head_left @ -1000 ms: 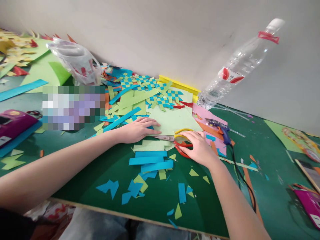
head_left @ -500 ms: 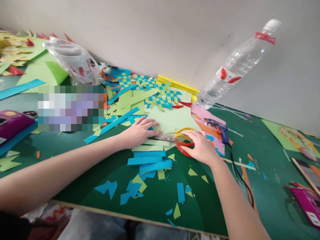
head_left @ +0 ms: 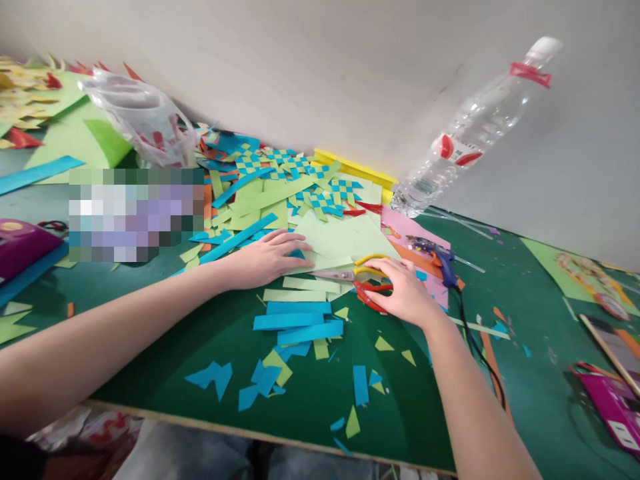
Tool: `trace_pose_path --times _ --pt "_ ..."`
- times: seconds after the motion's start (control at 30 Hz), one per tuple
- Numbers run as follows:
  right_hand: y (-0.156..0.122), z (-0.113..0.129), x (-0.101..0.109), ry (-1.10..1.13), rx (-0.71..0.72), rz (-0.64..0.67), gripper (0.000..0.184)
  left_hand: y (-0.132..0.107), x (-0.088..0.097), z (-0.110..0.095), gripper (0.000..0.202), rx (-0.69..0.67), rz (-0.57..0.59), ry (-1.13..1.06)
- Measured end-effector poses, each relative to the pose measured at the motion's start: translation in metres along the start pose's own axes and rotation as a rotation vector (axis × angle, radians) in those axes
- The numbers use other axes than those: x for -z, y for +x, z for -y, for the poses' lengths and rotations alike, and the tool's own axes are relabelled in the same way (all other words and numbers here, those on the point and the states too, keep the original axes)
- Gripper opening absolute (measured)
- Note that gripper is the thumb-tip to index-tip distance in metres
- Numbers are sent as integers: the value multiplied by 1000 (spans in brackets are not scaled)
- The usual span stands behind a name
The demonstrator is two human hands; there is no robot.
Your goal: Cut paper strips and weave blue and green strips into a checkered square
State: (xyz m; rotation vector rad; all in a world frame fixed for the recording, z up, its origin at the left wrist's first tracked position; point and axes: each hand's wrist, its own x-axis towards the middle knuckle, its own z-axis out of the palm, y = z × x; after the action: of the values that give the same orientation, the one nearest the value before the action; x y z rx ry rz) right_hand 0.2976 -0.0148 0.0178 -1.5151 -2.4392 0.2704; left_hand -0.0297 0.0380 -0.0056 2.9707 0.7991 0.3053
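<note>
My right hand (head_left: pixel 403 287) is closed round the scissors (head_left: pixel 371 300), which have one yellow and one red handle loop. Their blades point left and lie along the near edge of a pale green paper sheet (head_left: pixel 345 233). A narrow strip (head_left: pixel 327 264) shows at that edge, just above the blades. On the sheet's left edge lies my left hand (head_left: pixel 273 257), fingers stretched out and thumb close to the scissor tips. Green paper strips (head_left: pixel 295 294) and blue paper strips (head_left: pixel 305 320) are stacked loosely below the blades.
Woven blue-and-green paper pieces (head_left: pixel 280 163) pile up by the wall. A plastic bottle (head_left: pixel 465 140) leans there, near a blue glue gun (head_left: pixel 447 267) with its cord. To the left stands a cup in a plastic bag (head_left: pixel 143 117). Paper scraps (head_left: pixel 263 377) litter the green table (head_left: pixel 165 360).
The scissors and my right hand have shifted slightly right. My left hand has slid a little left, and a narrow strip now shows more clearly at the sheet's near edge.
</note>
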Motion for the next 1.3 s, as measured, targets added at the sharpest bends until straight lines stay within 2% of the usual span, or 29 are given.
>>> trace_pose_path --times 0.27,0.47,1.3 --pt "1 6 -2 -51 -4 -11 36 9 -1 2 48 2 9 -17" --pt "1 8 -3 -48 11 11 35 9 -2 3 59 32 49 -66" --pt "2 15 -3 -35 46 23 34 7 -1 0 59 54 47 -43"
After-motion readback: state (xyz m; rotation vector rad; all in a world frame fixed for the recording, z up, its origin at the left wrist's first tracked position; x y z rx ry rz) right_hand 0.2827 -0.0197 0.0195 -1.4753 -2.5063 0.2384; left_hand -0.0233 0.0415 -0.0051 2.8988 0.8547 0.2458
